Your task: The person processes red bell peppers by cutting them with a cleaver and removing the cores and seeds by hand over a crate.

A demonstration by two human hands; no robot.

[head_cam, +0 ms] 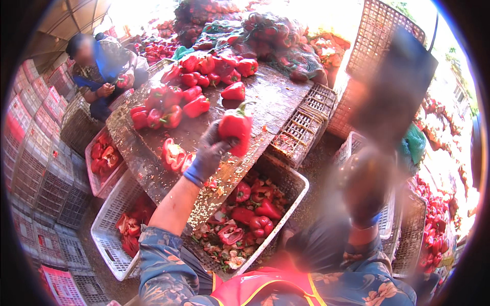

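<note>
My left hand [211, 153], in a dark glove with a blue cuff, holds a whole red bell pepper [236, 128] with a green stem, above the wet wooden table [283, 91]. My gloved right hand [367, 191] is raised at the right, closed on a broad, dark, blade-like tool [394, 84]; dirt or blur on the lens hides its details. Cut pepper halves [173, 153] lie on the table just left of my left hand. Whole red peppers [196, 106] are heaped farther back. Pale seeds are scattered along the table's near edge.
A white crate [300, 187] of peppers and scraps stands below the table's near edge, another [100, 233] at its left. A seated person [97, 72] handles a pepper at the back left. Mesh sacks [271, 34] of peppers lie behind. Stacked crates [38, 164] line the left.
</note>
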